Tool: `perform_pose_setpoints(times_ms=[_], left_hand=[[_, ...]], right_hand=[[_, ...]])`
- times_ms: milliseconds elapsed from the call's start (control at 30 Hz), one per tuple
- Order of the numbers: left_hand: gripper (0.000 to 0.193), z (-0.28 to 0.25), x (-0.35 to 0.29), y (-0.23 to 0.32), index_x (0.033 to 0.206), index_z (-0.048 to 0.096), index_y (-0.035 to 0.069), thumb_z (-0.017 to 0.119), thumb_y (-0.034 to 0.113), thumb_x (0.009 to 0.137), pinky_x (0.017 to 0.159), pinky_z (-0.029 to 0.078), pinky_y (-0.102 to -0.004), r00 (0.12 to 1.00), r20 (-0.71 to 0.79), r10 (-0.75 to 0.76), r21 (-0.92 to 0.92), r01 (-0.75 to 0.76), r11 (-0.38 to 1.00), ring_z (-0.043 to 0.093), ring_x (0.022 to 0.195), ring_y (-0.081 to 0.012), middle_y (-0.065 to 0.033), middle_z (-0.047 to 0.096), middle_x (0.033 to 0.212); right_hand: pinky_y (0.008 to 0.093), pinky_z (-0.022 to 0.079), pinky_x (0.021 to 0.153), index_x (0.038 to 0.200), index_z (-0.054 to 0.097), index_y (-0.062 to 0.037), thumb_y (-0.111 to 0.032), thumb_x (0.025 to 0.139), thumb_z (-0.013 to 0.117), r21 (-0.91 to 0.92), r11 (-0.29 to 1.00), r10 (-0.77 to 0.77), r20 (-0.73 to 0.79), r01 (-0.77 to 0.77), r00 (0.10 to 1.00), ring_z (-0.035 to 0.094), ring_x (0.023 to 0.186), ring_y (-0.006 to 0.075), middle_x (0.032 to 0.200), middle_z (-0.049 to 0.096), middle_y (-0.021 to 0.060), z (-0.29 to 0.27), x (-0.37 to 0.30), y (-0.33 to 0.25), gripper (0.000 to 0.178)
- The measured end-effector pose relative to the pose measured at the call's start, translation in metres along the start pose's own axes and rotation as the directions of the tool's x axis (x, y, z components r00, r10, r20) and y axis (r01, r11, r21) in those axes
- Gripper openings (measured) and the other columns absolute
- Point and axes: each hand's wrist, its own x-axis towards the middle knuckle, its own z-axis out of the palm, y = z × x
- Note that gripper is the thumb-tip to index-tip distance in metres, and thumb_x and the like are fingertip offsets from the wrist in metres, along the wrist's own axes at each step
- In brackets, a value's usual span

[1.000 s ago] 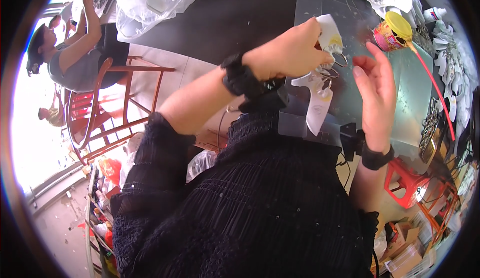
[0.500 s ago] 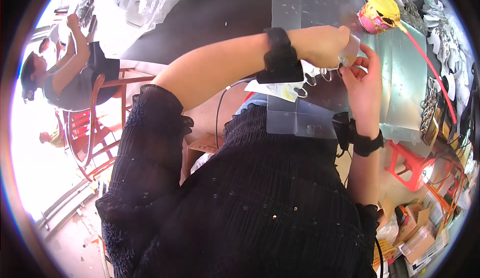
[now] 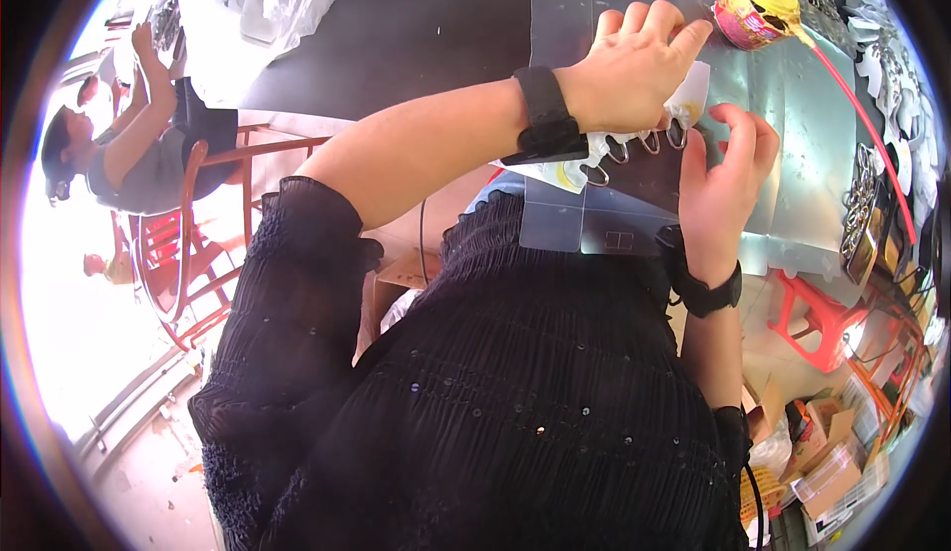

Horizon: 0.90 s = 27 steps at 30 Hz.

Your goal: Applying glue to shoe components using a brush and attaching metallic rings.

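A white strip point(image 3: 690, 90) with yellowish smears lies in front of me, and several bent metal rings point(image 3: 677, 135) stick out along its near edge. My left hand point(image 3: 626, 67) rests over the strip, its fingers raised and spread. The lower side of that hand touches the strip, and its underside is hidden. Just right of the strip's end is my right hand point(image 3: 728, 179), with thumb and fingers apart and curved and nothing visible between them. Both wrists wear black bands.
A clear plastic sheet point(image 3: 792, 155) covers part of the dark table point(image 3: 436, 36). A yellow-topped tin point(image 3: 758, 11) with a red stick point(image 3: 872, 135) stands far right, near loose metal rings point(image 3: 857, 204). Plastic bags point(image 3: 263, 6) lie far left. Another person point(image 3: 149, 155) sits beyond, left.
Both hands were together at the strip's right end. Now they have parted: the left fingers have lifted and spread, the right hand has drawn back, and more rings show.
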Motion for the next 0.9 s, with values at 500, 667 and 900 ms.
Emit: perform_pose_setpoints(times_ms=[500,667,900], left_hand=[[0.096,-0.002,0.008,-0.004,0.138,0.036,0.010,0.084,0.020,0.056,0.094,0.031,-0.0467,0.993,0.105,-0.051,0.008,0.050,0.999,0.038,0.117,-0.0363,-0.0170,0.039,0.126],[0.097,-0.004,0.012,-0.003,0.138,0.036,0.012,0.084,0.019,0.054,0.094,0.031,-0.0471,0.991,0.124,-0.051,0.022,0.048,0.999,0.037,0.119,-0.0367,-0.0170,0.040,0.126],[0.099,-0.002,0.013,-0.002,0.138,0.036,0.013,0.084,0.019,0.052,0.094,0.031,-0.0474,0.990,0.133,-0.056,0.039,0.051,0.998,0.037,0.119,-0.0369,-0.0164,0.040,0.126]], right_hand=[[0.0345,0.042,0.080,0.095,0.068,-0.0081,0.004,0.074,0.064,-0.014,0.970,-0.236,0.177,0.242,0.955,0.050,0.094,0.0271,0.106,0.053,0.0094,-0.009,-0.005,0.005,0.025],[0.0354,0.042,0.082,0.098,0.068,-0.0072,0.004,0.074,0.064,0.051,0.981,-0.195,0.151,0.190,0.969,0.049,0.097,0.0279,0.108,0.052,0.0099,-0.006,-0.014,0.002,0.026],[0.0385,0.040,0.086,0.098,0.065,-0.0053,0.003,0.075,0.064,-0.009,0.982,-0.187,0.149,0.190,0.971,0.046,0.102,0.0301,0.110,0.050,0.0113,-0.002,-0.019,-0.007,0.025]])
